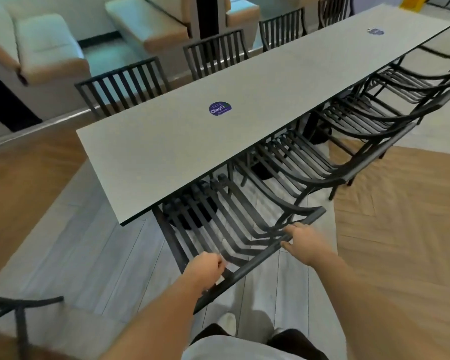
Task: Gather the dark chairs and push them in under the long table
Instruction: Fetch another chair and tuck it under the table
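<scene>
While both hands (255, 255) grip a dark chair (244, 229), the long table (166, 152) — grey — spans wood flooring (24, 183).

Left hand (205, 268) fisted, right hand (303, 242) curled, both arms outstretched.

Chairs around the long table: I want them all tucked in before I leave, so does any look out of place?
Yes. One dark chair stands apart at the lower left, away from the long table. The chair held by the left hand and right hand is only partly under.
</scene>
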{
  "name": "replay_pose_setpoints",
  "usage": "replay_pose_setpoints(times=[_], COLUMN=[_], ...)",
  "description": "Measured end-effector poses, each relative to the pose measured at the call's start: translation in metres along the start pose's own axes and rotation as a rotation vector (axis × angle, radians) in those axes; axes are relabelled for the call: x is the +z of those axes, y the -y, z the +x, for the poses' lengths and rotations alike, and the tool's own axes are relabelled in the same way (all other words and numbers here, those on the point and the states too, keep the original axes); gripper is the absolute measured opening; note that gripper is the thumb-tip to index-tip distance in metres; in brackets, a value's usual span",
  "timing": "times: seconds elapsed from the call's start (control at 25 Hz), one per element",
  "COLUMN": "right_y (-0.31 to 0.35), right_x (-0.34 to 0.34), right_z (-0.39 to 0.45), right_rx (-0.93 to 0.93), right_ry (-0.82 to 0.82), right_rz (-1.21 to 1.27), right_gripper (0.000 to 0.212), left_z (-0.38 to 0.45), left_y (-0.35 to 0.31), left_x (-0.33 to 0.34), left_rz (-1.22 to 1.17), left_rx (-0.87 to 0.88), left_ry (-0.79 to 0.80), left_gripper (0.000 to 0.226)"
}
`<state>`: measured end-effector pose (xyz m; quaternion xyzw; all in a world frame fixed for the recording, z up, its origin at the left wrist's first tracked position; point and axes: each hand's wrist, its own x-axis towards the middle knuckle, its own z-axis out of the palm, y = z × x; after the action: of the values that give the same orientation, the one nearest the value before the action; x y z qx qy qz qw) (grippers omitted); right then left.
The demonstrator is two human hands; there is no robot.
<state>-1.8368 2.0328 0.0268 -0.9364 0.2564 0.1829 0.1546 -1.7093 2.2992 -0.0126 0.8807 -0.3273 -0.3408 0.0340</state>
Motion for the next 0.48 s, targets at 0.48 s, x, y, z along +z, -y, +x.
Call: replay_pose_setpoints(times=[0.48], right_y=[-0.046], right_x=[0.007], right_z=[0.081], right_rx=[-0.410], right_ry=[0.336], right_rz=[-0.384], right_gripper=[0.066], left_z=[-0.020], left_y=[-0.039], left_x=[0.056], left_rz=[-0.383], left_rx=[-0.355], left_ry=[0.020], left_gripper=[0.082])
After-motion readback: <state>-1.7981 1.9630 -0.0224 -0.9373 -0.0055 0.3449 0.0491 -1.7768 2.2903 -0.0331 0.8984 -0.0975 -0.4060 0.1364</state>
